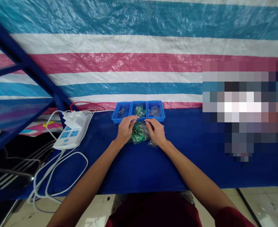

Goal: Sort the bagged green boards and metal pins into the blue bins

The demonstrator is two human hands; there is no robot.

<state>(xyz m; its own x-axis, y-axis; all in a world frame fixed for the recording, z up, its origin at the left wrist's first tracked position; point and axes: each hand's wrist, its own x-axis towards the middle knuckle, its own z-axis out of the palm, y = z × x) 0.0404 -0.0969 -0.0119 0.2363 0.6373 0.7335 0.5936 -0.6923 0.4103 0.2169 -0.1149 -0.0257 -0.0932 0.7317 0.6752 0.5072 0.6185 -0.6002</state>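
My left hand (pixel 126 128) is closed in a pinch at the front rim of the blue bins; what sits at its fingertips is too small to make out. Across from it, my right hand (pixel 156 131) has its thumb and fingers drawn together, with their contents hidden. Between and under the hands lies a pile of clear and green plastic bags (pixel 139 133) of small parts. Loose metal pins fill part of the left blue bin (pixel 115 113). Green-tinted bags lie in the middle blue bin (pixel 135 103), clear bags in the right blue bin (pixel 162 111).
A white power strip (pixel 69 136) with plugs stands on the blue tabletop (pixel 139 170) at the left, its white cable (pixel 85 160) looping over the front edge. Blue frame bars (pixel 34 71) rise at the left. A striped tarp (pixel 129 64) hangs behind. The right side is pixelated.
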